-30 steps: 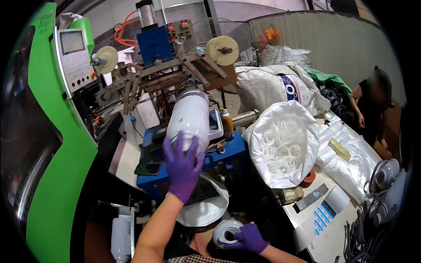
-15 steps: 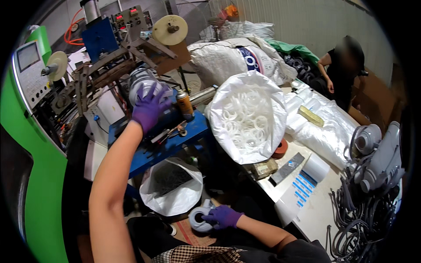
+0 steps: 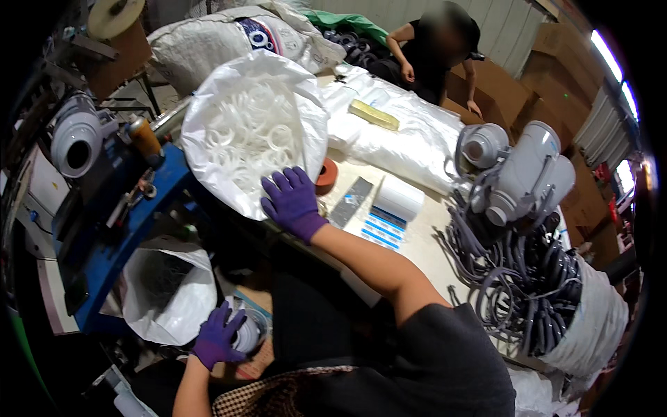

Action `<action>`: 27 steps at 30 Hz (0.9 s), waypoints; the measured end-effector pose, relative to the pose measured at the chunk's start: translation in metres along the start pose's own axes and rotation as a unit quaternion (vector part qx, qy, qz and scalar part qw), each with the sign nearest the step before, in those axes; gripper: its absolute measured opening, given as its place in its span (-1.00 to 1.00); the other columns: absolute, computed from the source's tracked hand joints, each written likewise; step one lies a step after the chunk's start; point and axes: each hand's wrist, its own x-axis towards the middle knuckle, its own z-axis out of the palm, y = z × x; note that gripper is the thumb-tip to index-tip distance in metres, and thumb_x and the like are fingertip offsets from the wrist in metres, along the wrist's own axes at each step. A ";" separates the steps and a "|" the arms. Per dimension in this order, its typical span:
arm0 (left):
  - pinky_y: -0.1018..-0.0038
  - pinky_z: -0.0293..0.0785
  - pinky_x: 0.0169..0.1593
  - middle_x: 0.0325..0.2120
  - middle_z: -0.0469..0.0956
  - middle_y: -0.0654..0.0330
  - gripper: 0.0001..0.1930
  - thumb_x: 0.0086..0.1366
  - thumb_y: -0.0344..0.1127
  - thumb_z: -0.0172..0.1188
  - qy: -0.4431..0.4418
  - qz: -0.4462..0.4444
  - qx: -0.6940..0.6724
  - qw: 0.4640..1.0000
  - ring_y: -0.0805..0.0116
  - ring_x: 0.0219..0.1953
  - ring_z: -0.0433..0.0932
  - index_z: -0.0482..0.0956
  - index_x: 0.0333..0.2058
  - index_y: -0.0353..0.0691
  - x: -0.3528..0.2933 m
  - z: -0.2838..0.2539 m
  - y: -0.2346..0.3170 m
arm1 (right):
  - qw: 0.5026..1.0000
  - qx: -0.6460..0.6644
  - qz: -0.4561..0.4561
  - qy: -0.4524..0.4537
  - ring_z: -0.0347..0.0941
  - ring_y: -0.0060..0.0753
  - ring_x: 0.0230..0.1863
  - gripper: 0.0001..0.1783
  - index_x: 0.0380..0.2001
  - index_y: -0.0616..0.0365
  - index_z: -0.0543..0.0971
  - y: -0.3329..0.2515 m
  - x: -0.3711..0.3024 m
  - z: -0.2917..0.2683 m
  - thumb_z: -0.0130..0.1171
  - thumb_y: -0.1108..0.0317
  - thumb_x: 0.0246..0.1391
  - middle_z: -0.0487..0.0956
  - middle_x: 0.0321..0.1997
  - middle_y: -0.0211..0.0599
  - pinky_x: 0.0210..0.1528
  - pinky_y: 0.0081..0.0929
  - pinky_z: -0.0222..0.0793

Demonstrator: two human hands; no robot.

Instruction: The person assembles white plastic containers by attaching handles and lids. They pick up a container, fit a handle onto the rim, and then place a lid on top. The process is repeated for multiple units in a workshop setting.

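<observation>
My left hand [image 3: 219, 337], in a purple glove, is low at the left with fingers and thumb curved round the side of a grey round plastic fitting [image 3: 249, 335]. The fitting rests on something brown like cardboard. My right hand [image 3: 295, 203], gloved alike, reaches forward with its fingers apart over the near rim of a big white bag [image 3: 201, 163]. Clear and whitish plastic rings [image 3: 253, 132] fill that bag. Nothing shows in the right hand's fingers. A larger grey plastic fitting [image 3: 78, 135] sits at the blue bench [image 3: 167, 182] on the left.
A second white bag [image 3: 201, 306] stands open below the bench. On the white table are an orange tape roll [image 3: 326, 176], a grey strip [image 3: 351, 201], a label roll [image 3: 403, 198], grey canisters [image 3: 528, 170] and dark tubing [image 3: 514, 292]. A spray can [image 3: 144, 137] stands on the bench. Another person [image 3: 438, 55] works at the back.
The view has swung right. My left hand has left the bench fitting and come down to the low fitting. My right hand has let go of that one and moved up to the ring bag.
</observation>
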 end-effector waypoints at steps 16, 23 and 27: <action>-0.07 0.30 0.34 0.36 0.22 -0.26 -0.03 -0.18 -0.43 0.41 0.041 0.004 -0.028 0.999 -0.39 0.30 0.29 0.37 0.34 0.17 -0.017 0.024 -0.004 | 0.799 -0.147 0.019 -0.583 0.60 -0.20 -0.07 -0.71 -0.24 -0.25 0.75 0.133 -0.178 -0.332 0.18 0.41 0.03 0.65 -0.26 -0.37 -0.02 -0.25 0.46; 0.08 0.39 0.30 0.33 0.25 -0.19 0.05 -0.31 -0.48 0.47 0.052 0.001 -0.052 0.997 -0.22 0.29 0.33 0.39 0.33 0.09 0.000 0.018 -0.005 | 0.712 -0.320 0.140 -0.609 0.66 -0.10 -0.26 -0.81 -0.34 -0.12 0.74 0.099 -0.212 -0.376 0.17 0.33 0.02 0.66 -0.34 -0.25 -0.28 -0.14 0.52; 0.06 0.39 0.28 0.27 0.34 -0.12 0.04 -0.26 -0.43 0.49 0.060 0.035 -0.038 0.997 -0.21 0.27 0.36 0.37 0.34 0.09 -0.005 0.019 -0.013 | 0.829 -0.109 0.036 -0.548 0.55 -0.14 -0.27 -0.88 -0.35 -0.11 0.67 0.054 -0.208 -0.355 0.19 0.20 0.14 0.55 -0.32 -0.26 -0.15 -0.11 0.44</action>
